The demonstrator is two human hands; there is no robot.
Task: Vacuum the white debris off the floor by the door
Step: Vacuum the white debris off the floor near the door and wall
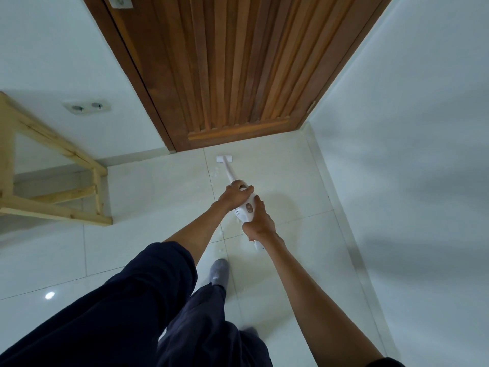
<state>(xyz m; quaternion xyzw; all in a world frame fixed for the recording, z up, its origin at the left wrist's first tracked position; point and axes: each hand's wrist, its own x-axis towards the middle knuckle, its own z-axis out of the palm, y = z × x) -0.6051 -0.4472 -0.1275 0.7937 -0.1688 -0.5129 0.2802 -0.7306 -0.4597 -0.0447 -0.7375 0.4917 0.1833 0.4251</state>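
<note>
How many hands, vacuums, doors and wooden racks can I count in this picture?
hands: 2 (left hand and right hand, both gripping the vacuum)
vacuum: 1
door: 1
wooden rack: 1
total: 5

- Pale wooden frame point(53, 152) at nine o'clock, legs and crossbars bare, standing close against the white wall.
- White double socket point(86, 107) at ten o'clock, set low in that wall, just beside the frame's top rail.
- Second white plate point(121, 1) at eleven o'clock, cut off by the upper edge.
- Plain white side wall point(410, 128) at three o'clock.
- Pale skirting strip point(341, 207) along its foot, running from one towards five o'clock.
</note>
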